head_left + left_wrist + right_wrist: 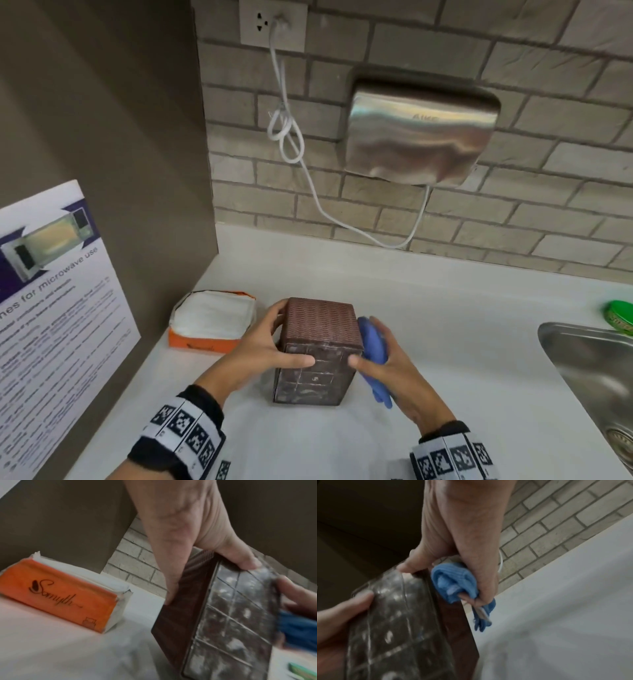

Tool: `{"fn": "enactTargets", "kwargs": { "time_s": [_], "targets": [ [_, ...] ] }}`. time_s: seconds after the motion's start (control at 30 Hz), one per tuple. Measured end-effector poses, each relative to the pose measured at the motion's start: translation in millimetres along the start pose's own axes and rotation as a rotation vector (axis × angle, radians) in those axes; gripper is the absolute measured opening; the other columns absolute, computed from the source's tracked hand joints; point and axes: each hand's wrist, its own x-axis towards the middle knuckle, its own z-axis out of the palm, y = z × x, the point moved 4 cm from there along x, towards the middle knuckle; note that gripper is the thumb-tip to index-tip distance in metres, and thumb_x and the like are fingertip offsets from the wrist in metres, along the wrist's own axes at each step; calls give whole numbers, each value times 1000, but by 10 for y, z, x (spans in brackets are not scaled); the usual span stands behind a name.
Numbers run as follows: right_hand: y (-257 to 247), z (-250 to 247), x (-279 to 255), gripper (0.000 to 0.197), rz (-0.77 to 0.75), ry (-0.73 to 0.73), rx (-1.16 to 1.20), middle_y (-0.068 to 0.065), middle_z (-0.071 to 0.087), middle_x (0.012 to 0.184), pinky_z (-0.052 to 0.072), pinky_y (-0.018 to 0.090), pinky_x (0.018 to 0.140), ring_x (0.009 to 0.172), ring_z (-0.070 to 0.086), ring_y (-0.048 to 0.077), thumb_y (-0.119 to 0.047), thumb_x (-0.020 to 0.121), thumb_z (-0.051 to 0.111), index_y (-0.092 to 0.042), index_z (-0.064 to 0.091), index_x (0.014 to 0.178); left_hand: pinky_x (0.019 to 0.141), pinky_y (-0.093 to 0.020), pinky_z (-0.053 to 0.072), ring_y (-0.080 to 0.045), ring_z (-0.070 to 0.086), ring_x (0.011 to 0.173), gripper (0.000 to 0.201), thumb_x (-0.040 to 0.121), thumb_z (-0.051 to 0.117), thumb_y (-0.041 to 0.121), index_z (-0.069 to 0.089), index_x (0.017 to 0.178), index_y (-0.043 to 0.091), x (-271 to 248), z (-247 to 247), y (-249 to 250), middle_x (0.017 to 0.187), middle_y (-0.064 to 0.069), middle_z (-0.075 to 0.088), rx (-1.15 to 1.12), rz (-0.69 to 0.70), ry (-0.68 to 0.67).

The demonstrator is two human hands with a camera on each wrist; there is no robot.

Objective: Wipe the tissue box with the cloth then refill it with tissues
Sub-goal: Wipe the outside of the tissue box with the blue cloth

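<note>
A dark brown tissue box (pixel 317 353) stands on end on the white counter (pixel 445 342), its dusty, tile-patterned face (pixel 231 615) turned toward me. My left hand (pixel 270 346) grips its left side, thumb on the near face and fingers round the far edge. My right hand (pixel 380 359) holds a bunched blue cloth (pixel 375 349) against the box's right side, thumb tip on the front edge. The right wrist view shows the cloth (pixel 453 582) between the fingers and the box (pixel 399 628). An orange pack of white tissues (pixel 212 320) lies to the left.
A steel sink (pixel 589 370) is sunk into the counter at the right, with a green lid (pixel 620 315) behind it. A hand dryer (pixel 421 133) and its white cord (pixel 308 178) hang on the brick wall. A brown panel with a microwave poster (pixel 51 308) stands at the left.
</note>
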Motion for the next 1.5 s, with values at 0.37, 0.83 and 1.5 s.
{"fn": "enactTargets", "kwargs": {
  "time_s": [0.37,0.83,1.5],
  "targets": [
    [-555,219,375,52,-360,237,-788,9,60,125,43,41,100,117,52,27,-44,89,47,-15,53,132,104,-31,47,14,43,122,107,52,95,32,29,136,44,7,185,-154,136,14,45,32,33,151],
    [-632,592,682,41,-182,-4,-1208,2,25,157,20,43,115,141,26,28,-26,99,41,-27,42,140,77,1,43,23,46,104,96,60,92,9,32,131,33,47,246,-94,123,18,46,79,38,178],
    [-632,433,815,31,-51,227,-1003,10,61,121,33,40,105,114,53,32,-28,100,35,-18,53,123,87,-11,44,3,48,115,105,51,95,30,27,130,39,103,225,-239,133,1,40,180,104,266]
  ]
}}
